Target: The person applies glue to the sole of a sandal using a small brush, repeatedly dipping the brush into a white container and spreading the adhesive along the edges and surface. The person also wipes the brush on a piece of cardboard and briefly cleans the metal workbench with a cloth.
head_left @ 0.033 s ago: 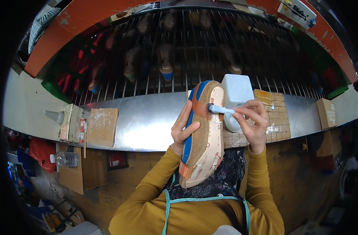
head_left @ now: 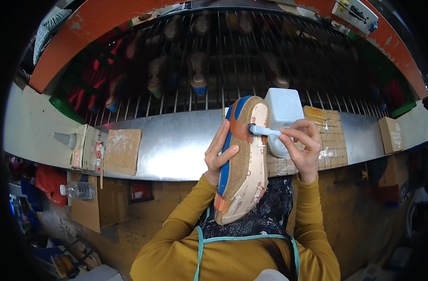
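My left hand point(head_left: 218, 152) is wrapped round a shoe point(head_left: 240, 180) on its blue side, thumb across the cork-coloured edge. The shoe is tilted with its pale, printed underside turned toward me, and a brown strap folds over the edge near its far end. In my right hand point(head_left: 305, 145) a light blue toothbrush point(head_left: 269, 131) is pinched by its handle. Its dark bristle end touches the shoe where the strap meets the underside. Just behind the brush stands a white plastic container point(head_left: 284, 105), partly hidden by the shoe and right hand.
Beyond the metal worktop point(head_left: 176, 136), several shoes lie on a rack of rods point(head_left: 214, 61) framed in orange. A cardboard sheet point(head_left: 122, 151) lies at left, a taped board point(head_left: 331, 150) at right. A clear bottle point(head_left: 80, 190) is below the worktop's left end.
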`<state>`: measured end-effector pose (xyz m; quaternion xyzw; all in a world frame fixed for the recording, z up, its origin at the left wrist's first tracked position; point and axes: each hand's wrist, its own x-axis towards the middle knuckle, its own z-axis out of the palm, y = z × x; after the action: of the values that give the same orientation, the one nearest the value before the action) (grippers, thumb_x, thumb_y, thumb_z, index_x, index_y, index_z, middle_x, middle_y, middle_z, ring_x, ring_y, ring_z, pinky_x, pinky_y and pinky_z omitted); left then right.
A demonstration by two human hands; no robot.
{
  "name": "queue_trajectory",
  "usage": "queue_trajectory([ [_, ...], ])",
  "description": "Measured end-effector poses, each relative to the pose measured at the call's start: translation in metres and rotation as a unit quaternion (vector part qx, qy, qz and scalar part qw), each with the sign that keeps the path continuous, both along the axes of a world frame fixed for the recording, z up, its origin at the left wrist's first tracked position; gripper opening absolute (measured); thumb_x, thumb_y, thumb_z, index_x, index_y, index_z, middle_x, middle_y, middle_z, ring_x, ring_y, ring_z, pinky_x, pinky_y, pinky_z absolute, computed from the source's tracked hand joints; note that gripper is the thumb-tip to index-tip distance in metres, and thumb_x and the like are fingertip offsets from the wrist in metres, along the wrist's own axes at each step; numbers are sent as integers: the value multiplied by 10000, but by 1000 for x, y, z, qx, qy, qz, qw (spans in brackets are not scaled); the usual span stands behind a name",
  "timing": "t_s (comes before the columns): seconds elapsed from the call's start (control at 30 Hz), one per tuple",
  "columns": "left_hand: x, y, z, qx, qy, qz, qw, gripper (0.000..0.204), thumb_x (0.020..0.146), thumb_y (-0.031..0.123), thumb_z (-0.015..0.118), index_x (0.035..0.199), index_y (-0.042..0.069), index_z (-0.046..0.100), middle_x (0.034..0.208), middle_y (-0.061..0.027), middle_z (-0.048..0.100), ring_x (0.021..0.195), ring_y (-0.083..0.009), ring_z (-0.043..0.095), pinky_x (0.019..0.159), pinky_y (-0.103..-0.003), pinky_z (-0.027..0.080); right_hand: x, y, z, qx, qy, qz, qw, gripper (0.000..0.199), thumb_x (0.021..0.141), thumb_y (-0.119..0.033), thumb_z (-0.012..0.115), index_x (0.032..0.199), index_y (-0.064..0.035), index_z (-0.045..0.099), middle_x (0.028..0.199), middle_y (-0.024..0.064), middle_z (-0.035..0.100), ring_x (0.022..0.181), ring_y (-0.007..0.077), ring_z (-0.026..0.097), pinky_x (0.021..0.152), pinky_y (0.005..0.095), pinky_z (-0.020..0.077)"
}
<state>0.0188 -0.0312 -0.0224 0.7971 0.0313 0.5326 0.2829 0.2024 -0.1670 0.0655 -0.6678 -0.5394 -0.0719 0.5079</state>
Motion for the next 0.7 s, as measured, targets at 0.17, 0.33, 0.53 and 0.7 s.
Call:
queue_trajectory([
  [0.17, 1, -8, 9, -43, -27, 3, 999, 388, 841, 122, 671, 1186, 214, 520, 1419, -274, 416, 1258, -433, 490, 997, -448, 487, 2, -2, -2, 15, -21, -5, 1000, 193, 681, -131, 826, 866, -115, 770, 871, 3, 591, 749, 124, 505, 758, 294, 338],
  [0.33, 5, -4, 4, -115, -37, -6, 993, 498, 760, 116, 773, 1187, 227, 543, 1415, -252, 444, 1274, -423, 479, 1018, -443, 469, 3, 2, 0, 18, -37, 14, 999, 196, 673, -133, 831, 860, -123, 773, 878, 8, 588, 774, 133, 498, 748, 293, 350],
  [0.53, 7, 4, 6, -57, -67, -21, 996, 426, 835, 142, 677, 1223, 220, 518, 1446, -266, 382, 1294, -417, 456, 1016, -443, 473, 3, 10, 14, 17, -13, 3, 1000, 207, 679, -138, 834, 877, -120, 774, 891, 9, 567, 766, 127, 484, 734, 286, 362],
  [0.7, 6, 9, 5, -19, -42, -10, 999, 300, 976, 151, 491, 1272, 194, 472, 1476, -292, 315, 1309, -414, 434, 1016, -445, 475, 0, 15, 17, 44, -21, -28, 998, 207, 682, -127, 833, 879, -113, 771, 885, 7, 559, 760, 124, 475, 714, 278, 367],
])
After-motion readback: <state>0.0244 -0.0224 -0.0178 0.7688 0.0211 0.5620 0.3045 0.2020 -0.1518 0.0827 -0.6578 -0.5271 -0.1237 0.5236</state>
